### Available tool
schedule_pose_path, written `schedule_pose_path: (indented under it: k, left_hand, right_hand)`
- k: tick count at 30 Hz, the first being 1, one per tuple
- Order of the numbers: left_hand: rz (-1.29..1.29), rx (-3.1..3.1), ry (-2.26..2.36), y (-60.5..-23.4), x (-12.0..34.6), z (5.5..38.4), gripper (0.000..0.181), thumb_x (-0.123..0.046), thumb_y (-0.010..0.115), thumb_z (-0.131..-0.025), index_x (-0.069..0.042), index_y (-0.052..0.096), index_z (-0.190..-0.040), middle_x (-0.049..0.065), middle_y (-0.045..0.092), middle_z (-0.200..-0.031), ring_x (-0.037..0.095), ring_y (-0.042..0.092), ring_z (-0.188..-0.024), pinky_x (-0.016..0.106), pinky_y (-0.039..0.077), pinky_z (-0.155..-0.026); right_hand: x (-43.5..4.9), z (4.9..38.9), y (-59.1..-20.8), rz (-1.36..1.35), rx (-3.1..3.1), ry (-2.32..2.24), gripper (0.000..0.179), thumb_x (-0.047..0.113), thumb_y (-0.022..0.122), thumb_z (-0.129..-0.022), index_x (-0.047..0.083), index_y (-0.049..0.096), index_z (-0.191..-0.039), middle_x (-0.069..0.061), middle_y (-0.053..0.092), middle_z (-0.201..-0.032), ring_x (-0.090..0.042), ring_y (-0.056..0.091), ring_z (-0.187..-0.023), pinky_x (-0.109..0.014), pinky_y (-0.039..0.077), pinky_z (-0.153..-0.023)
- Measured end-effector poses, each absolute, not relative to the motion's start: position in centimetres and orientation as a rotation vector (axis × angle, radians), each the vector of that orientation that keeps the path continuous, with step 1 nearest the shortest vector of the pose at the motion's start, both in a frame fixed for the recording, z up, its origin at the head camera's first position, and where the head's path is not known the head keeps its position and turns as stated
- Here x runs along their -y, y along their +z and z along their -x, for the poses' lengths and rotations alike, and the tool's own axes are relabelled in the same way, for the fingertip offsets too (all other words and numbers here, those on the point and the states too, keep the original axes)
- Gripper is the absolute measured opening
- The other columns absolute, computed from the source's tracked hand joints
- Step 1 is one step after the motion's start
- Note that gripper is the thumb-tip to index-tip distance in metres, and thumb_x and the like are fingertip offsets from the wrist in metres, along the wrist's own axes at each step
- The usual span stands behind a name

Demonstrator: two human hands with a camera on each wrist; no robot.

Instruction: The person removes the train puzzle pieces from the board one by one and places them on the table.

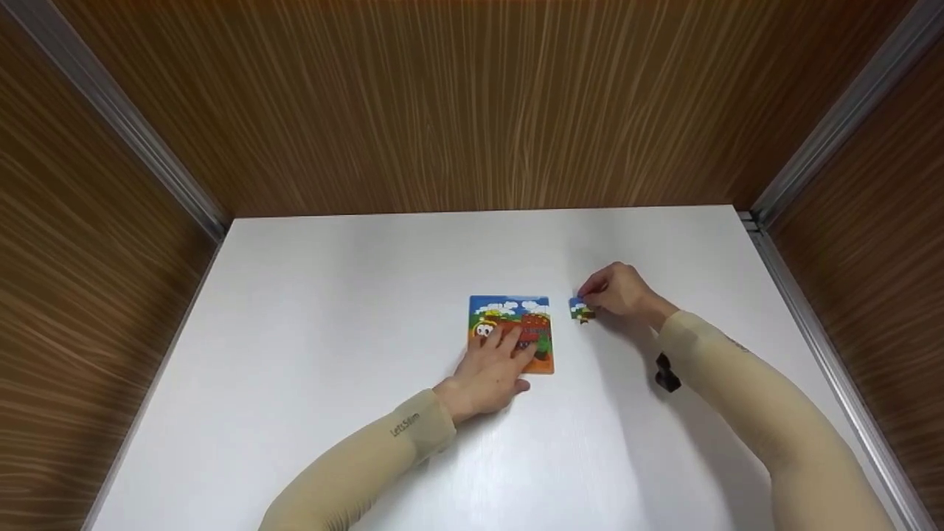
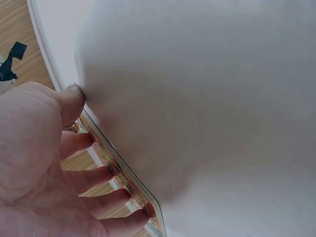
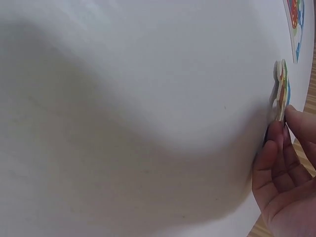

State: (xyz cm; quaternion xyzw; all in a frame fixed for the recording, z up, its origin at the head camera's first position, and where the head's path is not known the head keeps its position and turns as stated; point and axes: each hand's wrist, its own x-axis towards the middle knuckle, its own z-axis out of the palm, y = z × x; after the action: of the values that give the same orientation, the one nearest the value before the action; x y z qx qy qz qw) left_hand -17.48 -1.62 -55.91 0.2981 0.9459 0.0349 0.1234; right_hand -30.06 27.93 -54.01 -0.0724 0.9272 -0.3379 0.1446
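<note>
A colourful picture puzzle (image 1: 509, 304) lies flat on the white table, showing blue sky, clouds and a red shape. My left hand (image 1: 490, 372) rests on its lower part with fingers spread, hiding some of the picture. In the left wrist view the fingertips (image 2: 111, 170) of that hand lie on the puzzle and the thumb is at its near edge. To the right of the puzzle, my right hand (image 1: 619, 291) pinches a small puzzle piece (image 1: 580, 310) between thumb and fingers. The right wrist view shows this piece (image 3: 283, 86) edge-on, its knobbed outline close over the table.
The white table (image 1: 332, 310) is bounded by a wood-grain back wall (image 1: 472, 110) and side walls with metal edge strips. A small black object (image 1: 667, 374) shows beside the right forearm. Both arms wear beige sleeves (image 1: 369, 461).
</note>
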Motion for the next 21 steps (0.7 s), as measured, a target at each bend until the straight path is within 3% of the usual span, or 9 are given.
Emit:
schedule_pose_path:
  k: [5,16,21]
  left_hand:
    - [-0.870,-2.759,0.108,-56.0,1.6,17.5,0.069,-0.052,0.058,-0.115,-0.027,0.039,-0.177,0.015,0.030,-0.187,0.044,0.030,-0.173,0.067,0.034,-0.136]
    - [-0.884,-2.778,0.087,-56.0,1.6,17.5,0.068,-0.052,0.059,-0.115,-0.027,0.042,-0.176,0.015,0.033,-0.186,0.043,0.033,-0.172,0.065,0.038,-0.135]
    - [-0.880,-2.772,0.093,-56.0,1.6,17.4,0.068,-0.052,0.060,-0.114,-0.027,0.042,-0.175,0.014,0.033,-0.186,0.042,0.032,-0.172,0.065,0.036,-0.135]
  right_hand:
    - [-27.9,29.9,-53.9,0.206,-2.674,-0.967,0.014,0.010,0.079,-0.103,0.004,0.088,-0.113,-0.020,0.083,-0.118,-0.024,0.071,-0.101,-0.021,0.055,-0.077]
    - [-27.4,29.9,-53.8,0.247,-2.696,-0.968,0.017,0.015,0.077,-0.103,0.004,0.087,-0.112,-0.017,0.084,-0.111,-0.015,0.068,-0.086,-0.022,0.054,-0.072]
    - [-26.4,30.3,-53.2,0.235,-2.683,-0.995,0.020,0.018,0.079,-0.105,0.004,0.086,-0.117,-0.017,0.083,-0.116,-0.019,0.065,-0.091,-0.024,0.054,-0.075]
